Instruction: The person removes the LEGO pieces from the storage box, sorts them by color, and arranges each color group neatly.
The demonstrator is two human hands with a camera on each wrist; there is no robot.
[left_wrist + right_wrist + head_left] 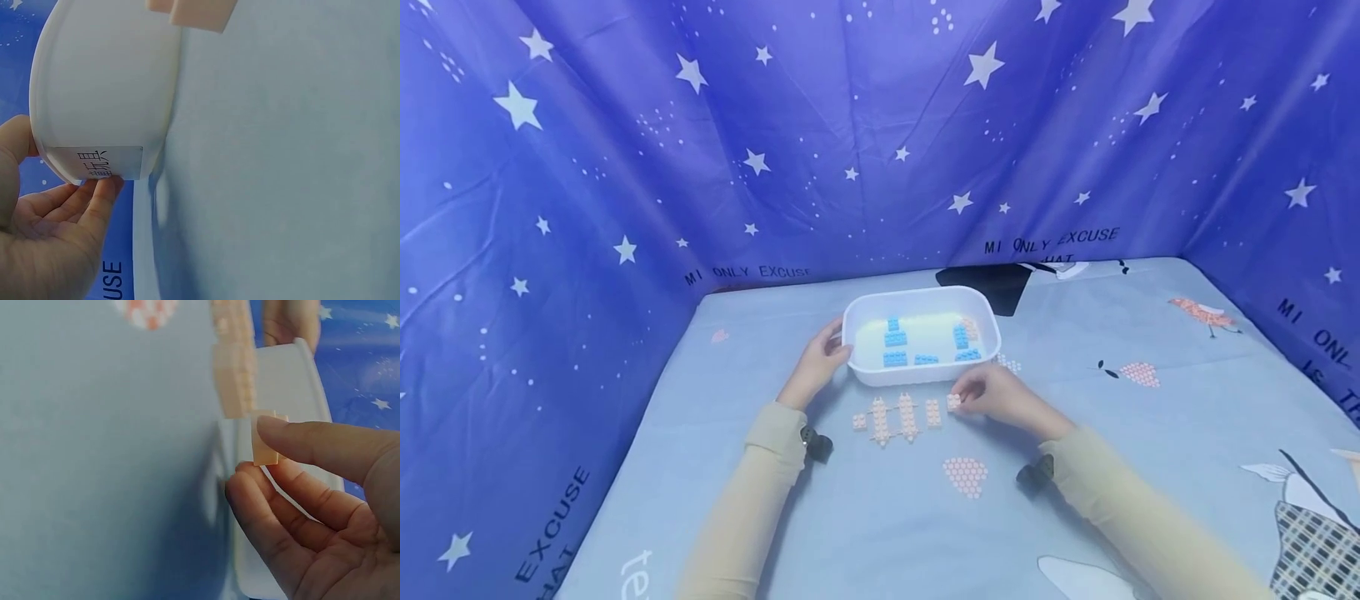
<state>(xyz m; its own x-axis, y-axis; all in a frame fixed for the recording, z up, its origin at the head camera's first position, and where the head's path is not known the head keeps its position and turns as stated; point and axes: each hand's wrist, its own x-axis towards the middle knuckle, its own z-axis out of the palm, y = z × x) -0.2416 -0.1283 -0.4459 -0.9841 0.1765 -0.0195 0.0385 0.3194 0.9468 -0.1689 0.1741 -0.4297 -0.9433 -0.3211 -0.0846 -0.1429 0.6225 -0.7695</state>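
Observation:
My left hand (815,367) grips the left end of a white plastic tub (917,375), thumb at the rim and fingers against its labelled outer wall in the left wrist view. Blue building blocks (895,358) and a few peach ones lie inside the tub. Just in front of its near right corner, my right hand (1003,398) pinches a small peach building block (264,449) between thumb and fingertips. To the left of that block, more peach pieces stand in a row on the cloth: a small block (859,422), two long spiky pieces (881,421) and an oblong block (933,412).
A pale blue printed cloth (865,517) covers the table. Blue star-patterned curtains (850,125) enclose it at the back and both sides, close behind the tub. A dark camera (817,446) is strapped at the left wrist, another (1036,477) at the right.

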